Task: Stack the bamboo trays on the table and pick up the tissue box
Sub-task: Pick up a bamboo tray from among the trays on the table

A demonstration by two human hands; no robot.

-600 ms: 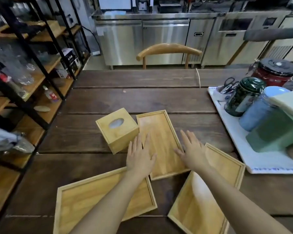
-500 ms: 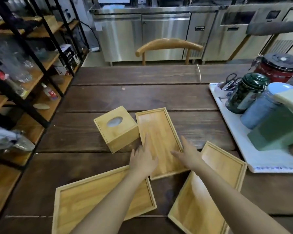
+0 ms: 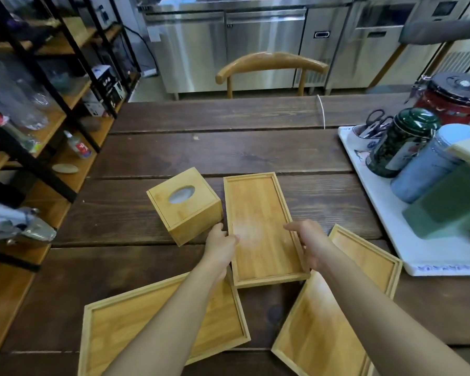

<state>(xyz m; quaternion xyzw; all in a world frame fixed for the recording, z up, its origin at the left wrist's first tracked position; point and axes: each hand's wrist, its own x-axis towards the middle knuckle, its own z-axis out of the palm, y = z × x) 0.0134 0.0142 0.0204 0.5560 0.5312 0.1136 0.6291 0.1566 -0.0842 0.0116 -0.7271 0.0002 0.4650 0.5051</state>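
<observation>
Three bamboo trays lie on the dark wooden table (image 3: 242, 153). The small middle tray (image 3: 261, 221) is gripped on both long sides: my left hand (image 3: 220, 245) on its left rim, my right hand (image 3: 308, 241) on its right rim. Its near end overlaps the two bigger trays. The large left tray (image 3: 125, 327) lies under my left forearm. The right tray (image 3: 364, 259) lies tilted under my right forearm. A square bamboo tissue box (image 3: 185, 203) with an oval opening stands just left of the middle tray.
A white tray (image 3: 385, 221) at the right holds a green tin (image 3: 399, 142), a blue jar (image 3: 429, 164), a red pot (image 3: 453, 99) and a green box. A black shelf rack (image 3: 38, 109) stands left of the table. A wooden chair (image 3: 272, 63) is at the far side.
Both hands went from lying flat over the middle tray to clasping its left and right rims. The tray has turned slightly straighter.
</observation>
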